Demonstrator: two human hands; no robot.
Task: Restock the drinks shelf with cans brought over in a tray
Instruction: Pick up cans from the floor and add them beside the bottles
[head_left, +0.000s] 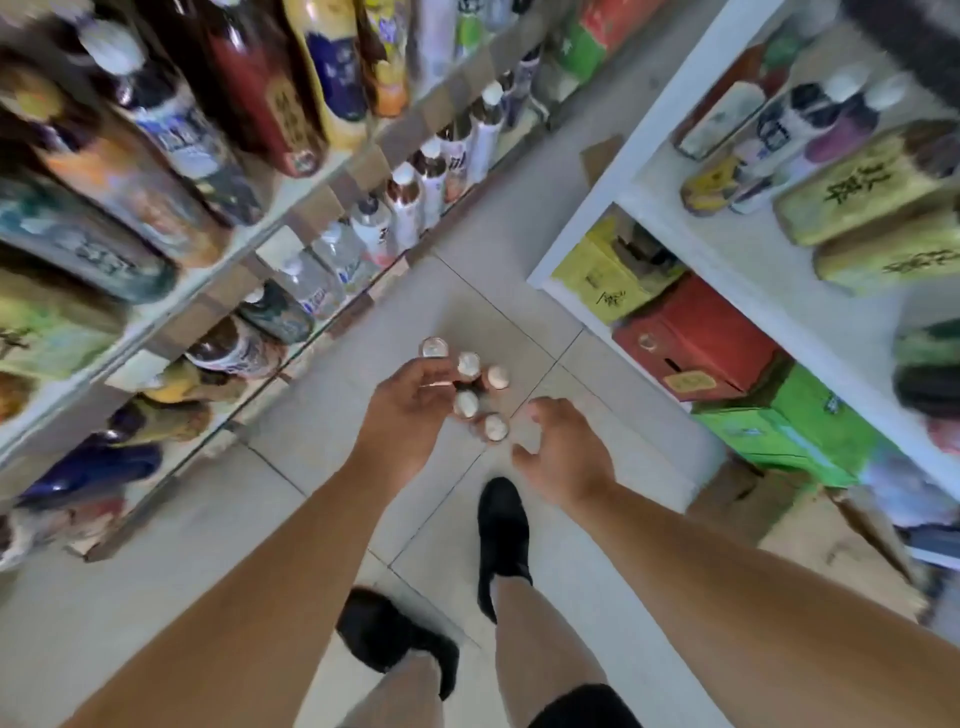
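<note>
Small drinks in a tight bunch, seen from above, up in the air over the middle of the aisle. Four with round white tops, and one on the far side with a shiny silver top. Too blurry to tell cans from bottles.

Gripped from the left side by the left hand, fingers curled round the bunch. Just beside the nearest white top, the right hand, fingers a little bent and spread apart, not wrapped round anything. Too blurry to tell whether touching that top or not.

Down below, pale floor tiles and two black shoes, one ahead of the other.

On the left, a long drinks shelf packed with tall bottles, and a lower row of clear bottles with white caps.

On the right, a white shelf with yellow-green packs lying on it. Under it, side by side, a yellow box, a red box and a green box. Near those, a brown cardboard box on the floor.
</note>
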